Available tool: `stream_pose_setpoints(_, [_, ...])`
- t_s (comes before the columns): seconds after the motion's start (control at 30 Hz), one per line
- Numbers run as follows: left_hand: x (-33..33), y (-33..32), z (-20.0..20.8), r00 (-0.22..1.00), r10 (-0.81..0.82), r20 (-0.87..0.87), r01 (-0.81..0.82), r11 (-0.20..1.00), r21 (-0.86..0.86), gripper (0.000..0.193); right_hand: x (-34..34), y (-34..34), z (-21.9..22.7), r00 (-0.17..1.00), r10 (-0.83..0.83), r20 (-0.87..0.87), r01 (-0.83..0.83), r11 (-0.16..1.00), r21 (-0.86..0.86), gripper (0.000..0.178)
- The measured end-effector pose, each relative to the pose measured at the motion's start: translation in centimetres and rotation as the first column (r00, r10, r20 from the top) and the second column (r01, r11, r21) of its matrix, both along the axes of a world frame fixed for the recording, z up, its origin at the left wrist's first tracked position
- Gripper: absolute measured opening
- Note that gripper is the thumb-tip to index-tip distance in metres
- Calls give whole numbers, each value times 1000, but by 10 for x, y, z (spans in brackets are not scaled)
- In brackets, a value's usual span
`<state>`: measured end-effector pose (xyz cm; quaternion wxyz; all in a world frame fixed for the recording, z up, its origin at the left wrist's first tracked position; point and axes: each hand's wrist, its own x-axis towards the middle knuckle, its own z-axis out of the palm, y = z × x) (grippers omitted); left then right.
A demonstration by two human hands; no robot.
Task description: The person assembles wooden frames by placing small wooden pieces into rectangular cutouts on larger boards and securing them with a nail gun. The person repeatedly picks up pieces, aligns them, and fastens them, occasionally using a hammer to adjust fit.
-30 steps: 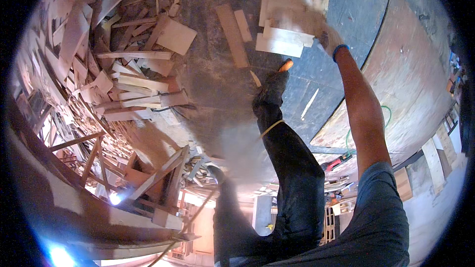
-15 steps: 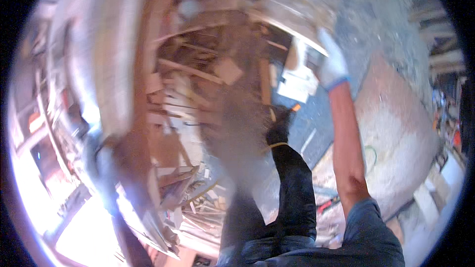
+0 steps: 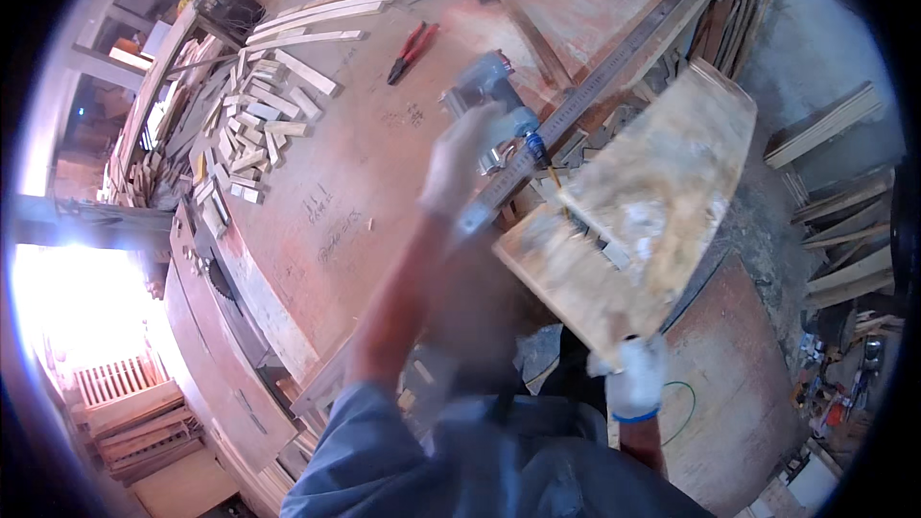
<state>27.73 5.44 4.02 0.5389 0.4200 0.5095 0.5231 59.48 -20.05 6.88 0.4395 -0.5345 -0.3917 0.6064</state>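
My right hand, in a white glove with a blue cuff, is closed on the near corner of a broad, worn wooden panel. The panel tilts across the right side of the bench. A pale strip lies along its inner edge. My left hand, also gloved and smeared by motion, reaches over the bench to a grey-blue air nail gun. It overlaps the tool's near side; whether its fingers grip is not clear. A blue fitting with a thin yellow line shows on the tool.
The reddish bench top bears a hammer, red-handled pliers, a long metal straightedge and several small wood blocks. A round saw blade juts up at left. Stacked boards stand at right.
My view has swung from the floor scraps to the bench. My left hand now reaches over the bench top to the nail gun. The right hand and panel appear nearer my body.
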Motion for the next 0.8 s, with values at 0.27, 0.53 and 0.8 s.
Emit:
stream_pose_setpoints(0.27, [-208, -149, 6, 937, -142, -320, 73, 973, -218, 52, -198, -86, -17, 748, 597, 290, -594, 797, -106, 38])
stream_pose_setpoints(0.53, [-123, -207, 43, 311, -124, -942, 204, 977, -62, 48, -225, -21, -68, 710, 700, -70, -666, 636, -390, 31])
stream_pose_setpoints(0.8, [0, -174, 34, 218, -146, -965, 266, 960, -85, 63, -105, 146, -128, 987, 158, 36, -149, 974, -169, 43])
